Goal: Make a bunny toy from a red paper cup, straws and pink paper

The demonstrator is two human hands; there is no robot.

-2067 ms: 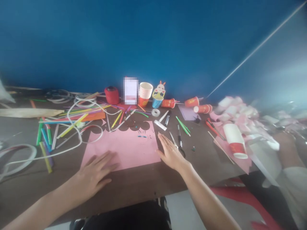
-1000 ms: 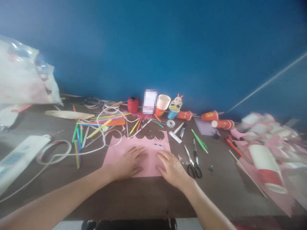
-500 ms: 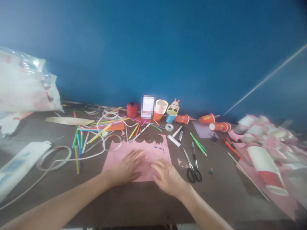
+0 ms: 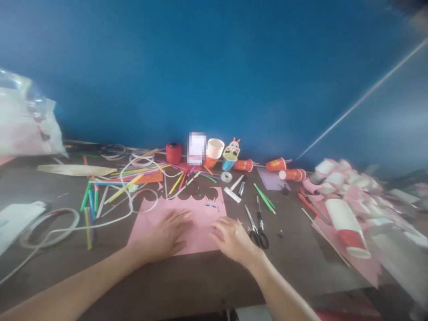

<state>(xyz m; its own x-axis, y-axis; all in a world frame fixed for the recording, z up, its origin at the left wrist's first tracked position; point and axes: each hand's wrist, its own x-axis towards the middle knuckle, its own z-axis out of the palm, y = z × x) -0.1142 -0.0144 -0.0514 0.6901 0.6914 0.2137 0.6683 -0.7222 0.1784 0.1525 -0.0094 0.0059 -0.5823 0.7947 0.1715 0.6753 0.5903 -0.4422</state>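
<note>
Paper is lying pink and flat at the near middle of the table, scalloped along its far edge, and both hands are now resting on it. About two seconds ago the left hand was blurring over the near left corner; now it is spreading its fingers further in, on the left half. The right hand was sitting at the sheet's right edge; now it is lying over the near right part, fingers loosely bent. The hands are staying apart, a strip of pink showing between them, and neither is clamping on anything I can see. To my eye they are pressing or smoothing the sheet, so the work is centring on the paper while the scissors are lying idle just to the right, the pen beside them. A small blue piece is still sitting towards the sheet's far right. Beyond it the tape and blue cup are keeping their places, straws sprawling on the left.
</note>
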